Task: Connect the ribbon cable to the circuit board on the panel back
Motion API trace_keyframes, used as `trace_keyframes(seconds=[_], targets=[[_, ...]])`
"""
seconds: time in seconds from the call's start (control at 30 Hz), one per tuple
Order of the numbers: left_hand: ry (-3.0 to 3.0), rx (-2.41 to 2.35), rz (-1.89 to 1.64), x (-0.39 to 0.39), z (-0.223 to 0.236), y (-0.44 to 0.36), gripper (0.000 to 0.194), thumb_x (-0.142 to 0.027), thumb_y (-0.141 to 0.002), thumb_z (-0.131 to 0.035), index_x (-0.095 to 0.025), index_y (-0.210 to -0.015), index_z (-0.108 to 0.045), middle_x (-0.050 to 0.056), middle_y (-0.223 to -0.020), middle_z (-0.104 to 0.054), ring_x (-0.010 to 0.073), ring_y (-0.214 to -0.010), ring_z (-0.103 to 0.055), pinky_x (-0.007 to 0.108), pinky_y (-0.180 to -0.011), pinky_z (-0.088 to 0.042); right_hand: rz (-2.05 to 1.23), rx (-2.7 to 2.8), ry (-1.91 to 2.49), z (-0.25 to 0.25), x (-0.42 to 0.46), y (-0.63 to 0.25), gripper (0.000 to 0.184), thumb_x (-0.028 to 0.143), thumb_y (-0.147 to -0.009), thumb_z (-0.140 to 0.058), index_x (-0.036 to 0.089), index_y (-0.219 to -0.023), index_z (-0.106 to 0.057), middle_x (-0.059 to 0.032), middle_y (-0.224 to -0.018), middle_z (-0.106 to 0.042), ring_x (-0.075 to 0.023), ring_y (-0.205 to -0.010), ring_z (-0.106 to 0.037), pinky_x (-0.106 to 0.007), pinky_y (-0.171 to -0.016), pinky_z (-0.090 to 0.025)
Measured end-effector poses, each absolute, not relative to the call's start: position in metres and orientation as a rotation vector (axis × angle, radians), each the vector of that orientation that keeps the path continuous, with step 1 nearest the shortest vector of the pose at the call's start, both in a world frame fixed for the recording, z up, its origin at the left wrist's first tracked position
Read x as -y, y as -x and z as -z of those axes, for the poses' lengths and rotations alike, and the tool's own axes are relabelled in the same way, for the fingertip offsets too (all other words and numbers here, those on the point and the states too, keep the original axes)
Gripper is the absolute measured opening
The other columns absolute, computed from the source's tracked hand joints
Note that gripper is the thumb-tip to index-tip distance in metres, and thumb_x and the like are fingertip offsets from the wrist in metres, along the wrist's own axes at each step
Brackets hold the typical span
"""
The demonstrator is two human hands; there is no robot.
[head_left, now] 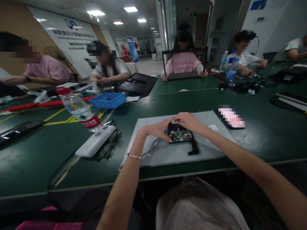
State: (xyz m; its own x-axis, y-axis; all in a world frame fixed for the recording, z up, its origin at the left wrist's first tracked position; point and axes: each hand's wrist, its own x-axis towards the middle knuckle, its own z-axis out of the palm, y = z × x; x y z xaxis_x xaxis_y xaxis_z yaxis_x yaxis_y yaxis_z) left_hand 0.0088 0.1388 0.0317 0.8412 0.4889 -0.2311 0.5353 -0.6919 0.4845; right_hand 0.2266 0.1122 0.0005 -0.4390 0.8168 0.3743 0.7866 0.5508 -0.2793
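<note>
A green circuit board [181,134] in a black plastic frame [194,148] lies on a flat grey-white panel [148,158] before me. My left hand [157,129] spans the board's left side, its thumb at the near left corner and its fingers at the far one, gripping the frame. Bent over the far edge is my right hand [188,120], fingers pinched together close to the left fingertips; what lies between them is hidden. A thin grey cable [153,146] runs out under my left hand across the panel.
Left of the panel are a white power bank [96,142], glasses [109,145], a water bottle [82,111] and a blue tray [107,101]. A phone [231,117] lies right. Across the green table, a person holds a black frame [184,76]; other people sit around.
</note>
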Motion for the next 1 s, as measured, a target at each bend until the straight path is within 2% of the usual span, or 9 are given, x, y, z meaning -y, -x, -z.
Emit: trace_keyframes(seconds=[0.23,0.37,0.57,0.73,1.0], targets=[[-2.453,-0.762,0.093,-0.138,-0.028,-0.010,0.123,-0.062,-0.056,-0.074,-0.016,-0.149,-0.008,0.016,-0.155,-0.018,0.0352,-0.141,-0.018,0.046,-0.115,-0.018,-0.202,2.313,1.229,0.014,-0.112,-0.218,0.021,0.013,-0.086,-0.055,0.017,-0.099,-0.071,-0.0070,-0.097,-0.070,-0.0187,-0.092,-0.060,-0.028,-0.082,-0.042],[-2.446,-0.785,0.098,-0.136,-0.029,-0.011,0.124,-0.061,-0.056,-0.074,-0.015,-0.150,-0.008,0.017,-0.155,-0.019,0.0359,-0.141,-0.019,0.046,-0.115,-0.018,-0.232,2.293,1.208,0.019,-0.112,-0.220,0.022,0.014,-0.088,-0.054,0.018,-0.102,-0.071,-0.0071,-0.101,-0.070,-0.0184,-0.096,-0.060,-0.029,-0.086,-0.043],[-2.461,-0.739,0.090,-0.136,-0.029,-0.010,0.122,-0.062,-0.058,-0.072,-0.019,-0.150,-0.005,0.014,-0.157,-0.012,0.0337,-0.143,-0.016,0.045,-0.116,-0.016,-0.117,2.238,1.304,0.018,-0.112,-0.219,0.021,0.014,-0.089,-0.052,0.018,-0.096,-0.071,-0.0078,-0.101,-0.068,-0.0190,-0.095,-0.059,-0.030,-0.083,-0.042],[-2.447,-0.822,0.169,-0.138,-0.027,-0.009,0.125,-0.064,-0.057,-0.072,-0.014,-0.149,-0.003,0.016,-0.157,-0.008,0.0337,-0.143,-0.012,0.043,-0.116,-0.014,-0.178,2.303,1.301,0.024,-0.114,-0.219,0.023,0.014,-0.090,-0.050,0.019,-0.100,-0.071,-0.0072,-0.101,-0.067,-0.0182,-0.094,-0.058,-0.030,-0.084,-0.042],[-2.451,-0.793,0.172,-0.140,-0.025,-0.009,0.124,-0.066,-0.058,-0.071,-0.016,-0.150,-0.003,0.016,-0.157,-0.009,0.0344,-0.143,-0.012,0.044,-0.116,-0.014,-0.216,2.283,1.285,0.025,-0.113,-0.219,0.023,0.015,-0.090,-0.050,0.018,-0.100,-0.071,-0.0078,-0.102,-0.066,-0.0179,-0.096,-0.058,-0.030,-0.085,-0.042]])
